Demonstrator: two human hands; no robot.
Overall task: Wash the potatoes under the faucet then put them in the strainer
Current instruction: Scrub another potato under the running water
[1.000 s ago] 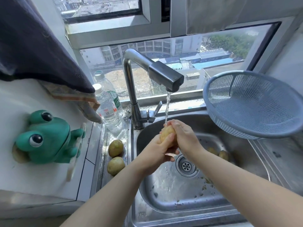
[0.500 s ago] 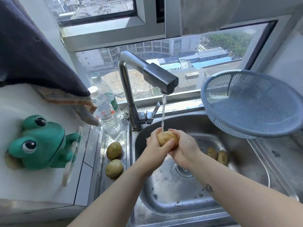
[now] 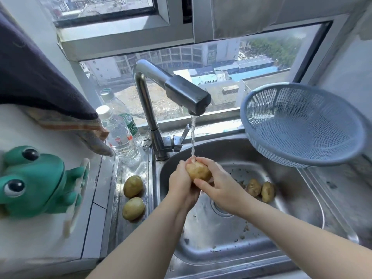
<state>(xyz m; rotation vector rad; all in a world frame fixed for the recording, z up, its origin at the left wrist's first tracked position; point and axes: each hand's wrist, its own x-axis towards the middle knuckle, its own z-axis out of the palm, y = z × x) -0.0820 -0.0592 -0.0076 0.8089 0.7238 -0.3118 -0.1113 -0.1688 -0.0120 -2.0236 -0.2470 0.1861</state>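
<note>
While water (image 3: 192, 135) runs down from the faucet (image 3: 187, 93), you hold one potato (image 3: 198, 171) right under the spout, and the water lands on the top of it. Your left hand (image 3: 182, 186) cups the potato from the left of the faucet's stream, with its fingers curled round the back. Your right hand (image 3: 219, 188) wraps it from the right of the stream, with the thumb lying across the front. Both hands are clamped on that same potato, close together.

Under the faucet is the sink (image 3: 231, 248), wet, with little bits of dirt in it. Two sink potatoes (image 3: 254, 187) lie in it to the right of the faucet, touching each other. Two ledge potatoes (image 3: 132, 186) lie on the wet metal to the left of the faucet, one nearer to you than the other.

The blue strainer (image 3: 302, 125) sits tilted to the right of the faucet, at the sink's back corner. Two clear bottles (image 3: 118, 135) stand just left of the faucet. Farther left of the faucet sits a green frog (image 3: 34, 184), with a dark cloth (image 3: 40, 77) hanging above it
</note>
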